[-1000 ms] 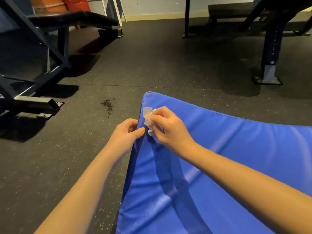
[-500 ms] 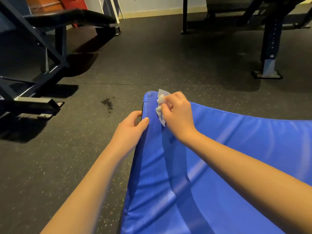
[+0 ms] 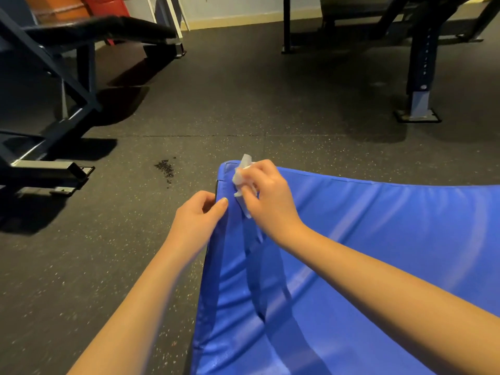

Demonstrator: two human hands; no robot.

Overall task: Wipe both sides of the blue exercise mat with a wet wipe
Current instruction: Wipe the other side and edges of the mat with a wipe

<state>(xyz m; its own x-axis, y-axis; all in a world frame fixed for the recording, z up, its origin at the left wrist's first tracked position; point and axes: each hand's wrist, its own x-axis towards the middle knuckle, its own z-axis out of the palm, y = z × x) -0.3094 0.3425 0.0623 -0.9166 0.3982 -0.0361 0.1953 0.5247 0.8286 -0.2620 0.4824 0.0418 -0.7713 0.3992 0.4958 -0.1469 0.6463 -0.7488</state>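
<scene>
The right hand (image 3: 266, 197) pinches a bunched wet wipe (image 3: 241, 176) against the blue exercise mat (image 3: 351, 266) at its far left corner; the left hand (image 3: 196, 220) grips the edge just beside it, the mat's unwiped length stretching rightward from both

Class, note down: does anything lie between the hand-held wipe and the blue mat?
Nothing visible does. The right hand holds the wet wipe on the mat near its far corner; the left hand grips the edge beside it.
</scene>
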